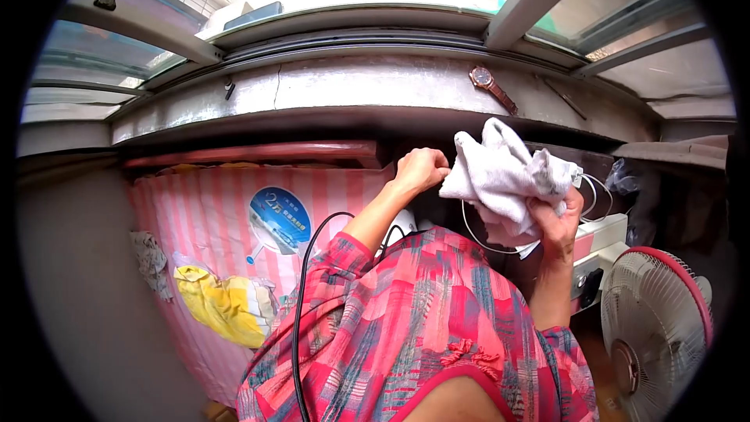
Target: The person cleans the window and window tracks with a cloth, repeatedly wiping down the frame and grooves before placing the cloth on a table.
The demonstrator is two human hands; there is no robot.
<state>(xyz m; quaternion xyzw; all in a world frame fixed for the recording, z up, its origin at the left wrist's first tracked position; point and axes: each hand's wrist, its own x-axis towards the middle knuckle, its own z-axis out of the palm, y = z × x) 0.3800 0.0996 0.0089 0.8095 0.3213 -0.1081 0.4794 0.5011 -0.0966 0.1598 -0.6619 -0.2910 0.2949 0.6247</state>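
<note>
A crumpled white towel point(500, 176) with greyish smudges hangs in front of me, held at its lower right by my right hand point(556, 220). That hand's thumb lies over the fabric, and the other fingers are partly hidden behind it. My left hand point(422, 169) is close to the towel's left edge, its fingers curled in. Whether anything is between those fingers cannot be seen. A white cable point(598, 195) loops behind the towel and right hand.
On the windowsill point(351, 82) lie a brown-strapped watch point(492, 90) and a thin dark rod point(564, 100). Left is a bed with a pink striped sheet point(215, 211), a round blue hand fan point(280, 220) and yellow-white cloth point(223, 305). An electric fan point(656, 328) stands right.
</note>
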